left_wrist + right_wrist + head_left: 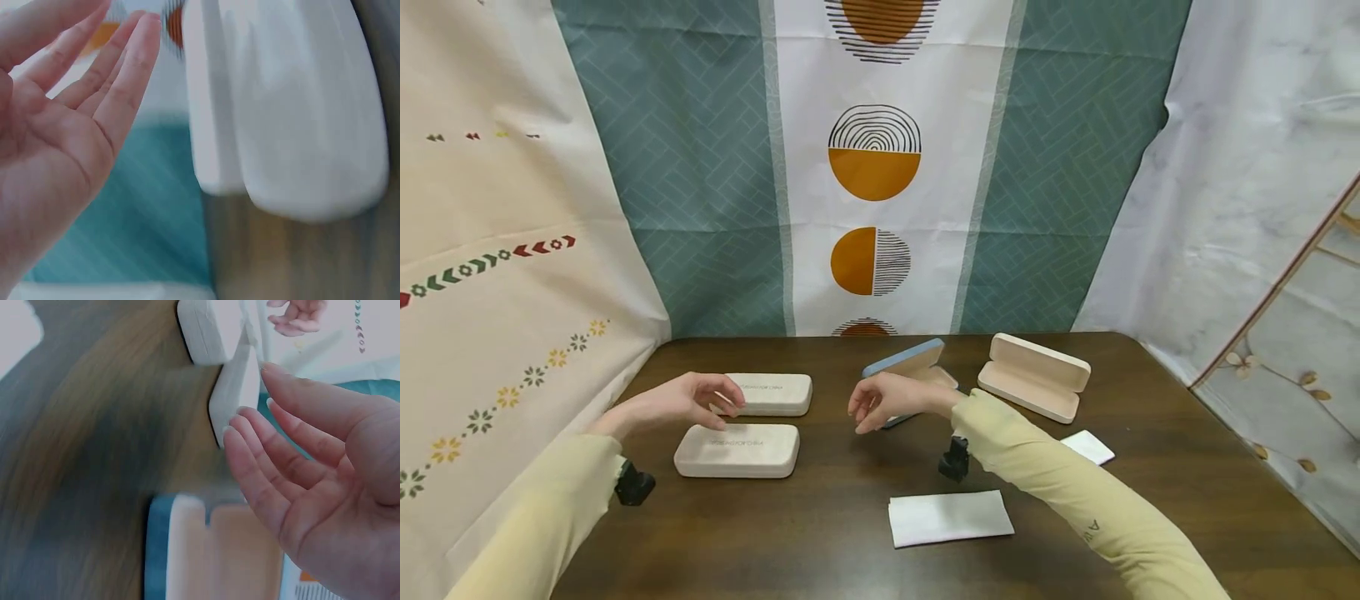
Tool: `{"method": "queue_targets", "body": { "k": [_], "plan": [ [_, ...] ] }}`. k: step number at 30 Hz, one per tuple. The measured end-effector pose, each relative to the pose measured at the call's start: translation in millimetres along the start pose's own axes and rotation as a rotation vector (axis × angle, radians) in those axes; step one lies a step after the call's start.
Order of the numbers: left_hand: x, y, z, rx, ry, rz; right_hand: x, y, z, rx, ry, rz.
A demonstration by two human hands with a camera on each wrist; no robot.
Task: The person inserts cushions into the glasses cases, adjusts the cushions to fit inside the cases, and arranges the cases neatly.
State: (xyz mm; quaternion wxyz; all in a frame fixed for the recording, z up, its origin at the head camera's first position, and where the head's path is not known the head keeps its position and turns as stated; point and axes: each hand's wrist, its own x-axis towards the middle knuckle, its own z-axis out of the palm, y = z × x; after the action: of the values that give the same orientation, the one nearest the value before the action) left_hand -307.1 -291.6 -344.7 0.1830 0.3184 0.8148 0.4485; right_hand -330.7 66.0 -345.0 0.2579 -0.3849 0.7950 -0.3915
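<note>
Two closed white glasses cases lie on the left of the table, the rear case (775, 393) behind the front case (745, 451). My left hand (688, 402) hovers over their left ends, fingers loosely bent and holding nothing. In the left wrist view its palm (56, 144) is bare beside the white cases. My right hand (895, 398) hangs in front of an open blue glasses case (904, 360) and partly hides it. The right wrist view shows the relaxed, bare fingers (275, 462) above that case's beige lining (244, 550).
Farther right an open white glasses case (1033, 379) shows its beige inside. A folded white cloth (951, 518) lies near the front, and another white cloth (1090, 447) is partly behind my right sleeve. Patterned curtains (715, 167) hang along the table's back edge.
</note>
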Motion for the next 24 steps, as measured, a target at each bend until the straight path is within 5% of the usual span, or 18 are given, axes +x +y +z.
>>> {"method": "queue_targets", "body": {
  "k": [6,10,17,24],
  "plan": [
    [35.0,28.8,32.6,0.013,-0.073,0.025,-33,24,-16,-0.004,-0.014,-0.049],
    [59.8,41.7,55.5,0.045,-0.099,0.1,-57,35,-26,0.013,0.0,-0.029],
    [99.8,51.7,97.3,0.075,-0.172,0.161,-93,51,-33,-0.013,0.01,0.024],
    [122.4,53.9,131.9,0.071,-0.321,0.184,-120,68,-31,-0.018,-0.026,0.007]
  ]
}}
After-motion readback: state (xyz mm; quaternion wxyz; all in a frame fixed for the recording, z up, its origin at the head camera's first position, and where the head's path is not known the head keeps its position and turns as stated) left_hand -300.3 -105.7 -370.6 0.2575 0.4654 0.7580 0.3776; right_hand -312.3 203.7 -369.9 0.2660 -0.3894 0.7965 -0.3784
